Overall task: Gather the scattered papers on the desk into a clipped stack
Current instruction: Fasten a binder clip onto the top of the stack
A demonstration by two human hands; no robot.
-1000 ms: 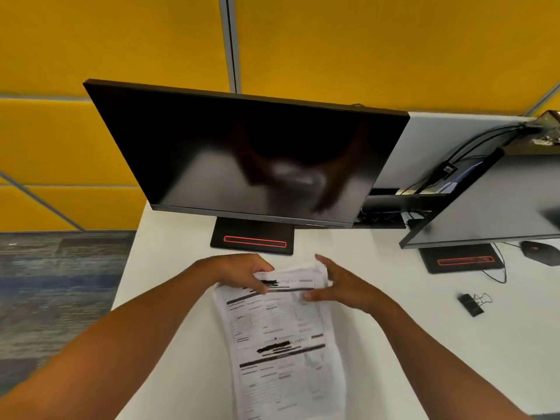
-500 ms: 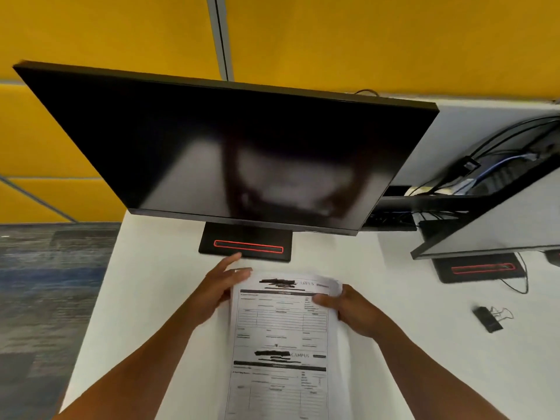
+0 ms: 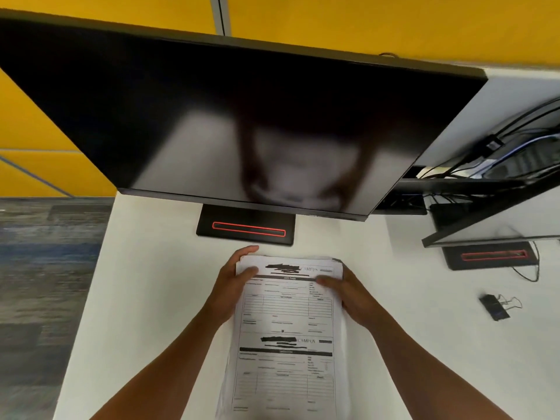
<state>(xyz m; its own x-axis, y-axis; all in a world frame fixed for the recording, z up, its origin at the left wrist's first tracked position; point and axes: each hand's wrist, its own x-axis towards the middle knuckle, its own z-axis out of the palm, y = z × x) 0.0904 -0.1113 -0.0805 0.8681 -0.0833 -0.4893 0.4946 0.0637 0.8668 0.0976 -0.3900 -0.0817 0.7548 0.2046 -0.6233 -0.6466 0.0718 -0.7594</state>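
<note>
I see the stack of printed forms (image 3: 288, 334) lying on the white tabletop (image 3: 145, 298), directly in front of the black monitor stand (image 3: 246, 224) with its red outline. My left hand (image 3: 231, 287) holds the stack at its upper left corner — thumb on the top sheet, fingers curled around the far edge, so that grip is clamped on the paper. My right hand (image 3: 348, 294) holds the upper right edge the same way, thumb lying across the top sheet and the rest of the fingers hidden behind the side of the stack. The sheets look roughly squared at the top, while along the lower left side several edges fan out unevenly. The top sheet shows a form printed twice, one copy above the other, each under a blacked-out heading. The binder clip (image 3: 494, 307) — black, with wire handles — lies on the tabletop well apart from the stack, off to the right, in front of the second monitor's stand (image 3: 488, 255). The large dark monitor (image 3: 212, 116) fills the upper part of the view, with a yellow partition wall (image 3: 363, 22) behind it and cables (image 3: 485, 159) bunched at the right.
</note>
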